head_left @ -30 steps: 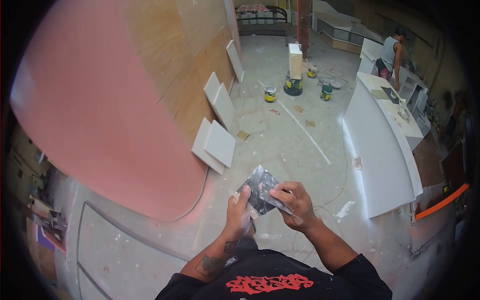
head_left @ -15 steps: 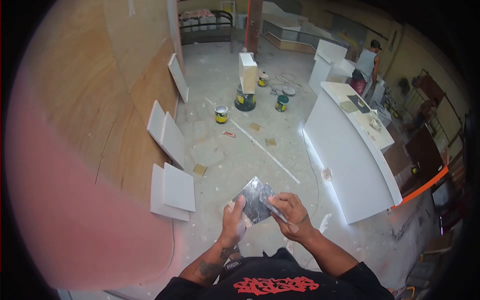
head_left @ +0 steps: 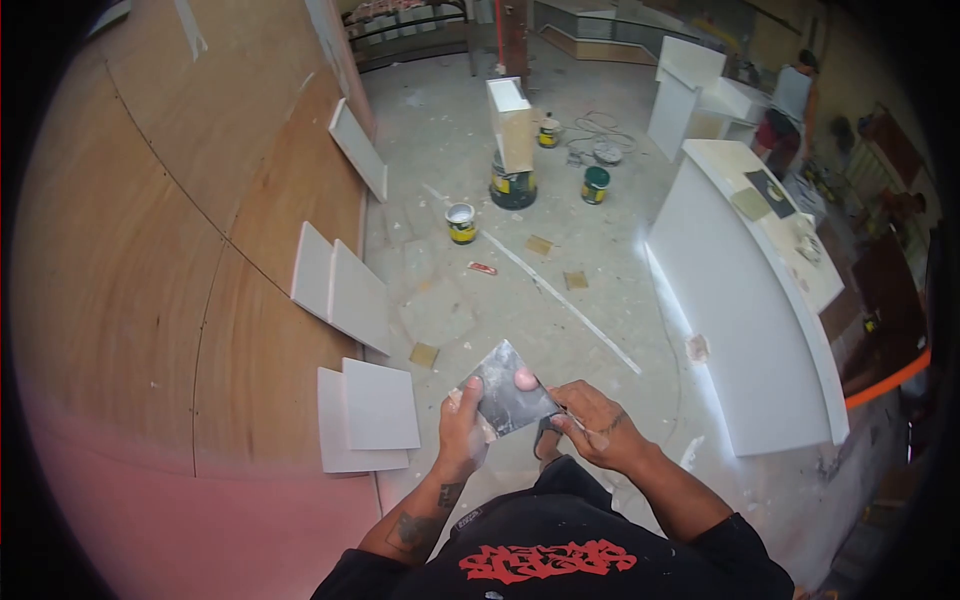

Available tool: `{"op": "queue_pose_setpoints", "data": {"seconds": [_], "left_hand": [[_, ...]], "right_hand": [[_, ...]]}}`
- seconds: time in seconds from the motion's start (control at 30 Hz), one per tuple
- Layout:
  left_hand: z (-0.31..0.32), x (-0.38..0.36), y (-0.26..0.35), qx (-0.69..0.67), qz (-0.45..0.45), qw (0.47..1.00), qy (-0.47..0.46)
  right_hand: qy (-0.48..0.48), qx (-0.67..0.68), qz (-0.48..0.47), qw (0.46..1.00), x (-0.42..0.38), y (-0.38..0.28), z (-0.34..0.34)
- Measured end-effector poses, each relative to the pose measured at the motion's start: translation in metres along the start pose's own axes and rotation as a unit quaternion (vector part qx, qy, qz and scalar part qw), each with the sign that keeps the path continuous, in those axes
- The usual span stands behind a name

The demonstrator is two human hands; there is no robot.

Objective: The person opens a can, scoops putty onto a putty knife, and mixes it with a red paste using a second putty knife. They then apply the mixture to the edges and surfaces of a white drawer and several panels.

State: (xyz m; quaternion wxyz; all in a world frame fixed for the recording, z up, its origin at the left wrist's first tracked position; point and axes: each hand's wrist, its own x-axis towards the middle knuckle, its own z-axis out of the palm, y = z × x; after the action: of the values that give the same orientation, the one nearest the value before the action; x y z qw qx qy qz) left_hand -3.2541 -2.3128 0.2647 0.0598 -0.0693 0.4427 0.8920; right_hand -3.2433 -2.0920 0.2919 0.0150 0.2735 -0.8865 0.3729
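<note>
1. While the person looks down over a black shirt with red lettering [head_left: 545, 560], both bare hands meet just in front of the chest, near the bottom centre of the view.
2. The left hand [head_left: 463, 428] is clamped on a wide metal scraper blade [head_left: 508, 385], thumb pressed on its near left face and the fingers hidden behind it.
3. The blade is smeared grey and white, tilted, with one corner pointing far; a small pink dab of putty [head_left: 524, 379] sits on its right part.
4. The right hand [head_left: 597, 428] is closed, its fingertips pinched at the blade's near right corner; whether it holds a second small tool there cannot be told.
5. To the left stands a large curved plywood wall [head_left: 200, 250], its near lower band coated pink.
6. White square panels [head_left: 368, 412] lie on the floor just left of the hands, and more white panels [head_left: 340, 285] lean against the wall farther off.
7. On the dusty concrete floor [head_left: 560, 330] far ahead stand paint cans: one with a yellow label [head_left: 461, 222], a green one [head_left: 595, 184], and a white box [head_left: 512, 120] resting on a dark bucket.
8. To the right runs a long white curved counter [head_left: 740, 320].
9. At the far right another person [head_left: 790, 110] stands by the counter's far end, well apart from the hands.
</note>
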Motion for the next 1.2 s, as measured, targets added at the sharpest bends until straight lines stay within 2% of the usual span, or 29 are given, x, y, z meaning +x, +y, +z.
{"op": "queue_pose_setpoints", "data": {"seconds": [0.07,0.13,0.17,0.23,0.27,0.33,0.43,0.57,0.77,0.87,0.9,1.0,1.07,1.1,1.2], "left_hand": [[0.013,0.031,0.014,-0.058,0.016,0.998,0.034],[0.028,0.063,0.027,-0.007,0.081,0.994,0.080],[0.034,0.079,0.033,0.018,0.109,0.989,0.101],[0.044,0.109,0.044,0.091,0.154,0.978,0.109],[0.049,0.122,0.047,0.129,0.169,0.971,0.111],[0.064,0.150,0.053,0.163,0.180,0.963,0.121],[0.082,0.184,0.053,0.202,0.200,0.953,0.108],[0.107,0.240,0.046,0.280,0.199,0.937,0.068],[0.113,0.329,0.039,0.352,0.237,0.905,-0.044],[0.113,0.378,0.039,0.375,0.177,0.903,-0.116],[0.107,0.390,0.033,0.397,0.207,0.883,-0.140],[0.106,0.453,0.031,0.230,0.045,0.966,-0.113],[0.104,0.493,0.043,0.130,-0.023,0.984,-0.118],[0.109,0.513,0.051,0.069,-0.045,0.988,-0.128],[0.096,0.564,0.041,-0.065,-0.104,0.981,-0.150]], "right_hand": [[-0.052,0.012,0.000,0.999,0.028,0.038,-0.009],[-0.068,0.020,-0.001,0.997,0.056,0.075,-0.020],[0.016,0.032,0.001,0.999,0.067,0.100,-0.022],[-0.005,0.241,0.193,0.951,0.099,0.121,-0.061],[-0.018,0.339,0.291,0.895,0.113,0.130,-0.080],[0.018,0.441,0.225,0.869,0.141,0.144,-0.102],[0.035,0.496,0.164,0.852,0.175,0.150,-0.104],[0.054,0.573,0.169,0.800,0.225,0.180,-0.096],[0.131,0.551,0.178,0.805,0.293,0.215,-0.115],[0.184,0.569,0.183,0.780,0.339,0.228,-0.139],[0.209,0.523,0.165,0.810,0.342,0.228,-0.144],[0.262,0.340,0.087,0.899,0.386,0.240,-0.180],[0.261,0.175,0.015,0.949,0.405,0.242,-0.187],[0.274,0.075,-0.078,0.956,0.416,0.258,-0.179],[0.192,-0.086,-0.090,0.973,0.451,0.275,-0.160]]}}
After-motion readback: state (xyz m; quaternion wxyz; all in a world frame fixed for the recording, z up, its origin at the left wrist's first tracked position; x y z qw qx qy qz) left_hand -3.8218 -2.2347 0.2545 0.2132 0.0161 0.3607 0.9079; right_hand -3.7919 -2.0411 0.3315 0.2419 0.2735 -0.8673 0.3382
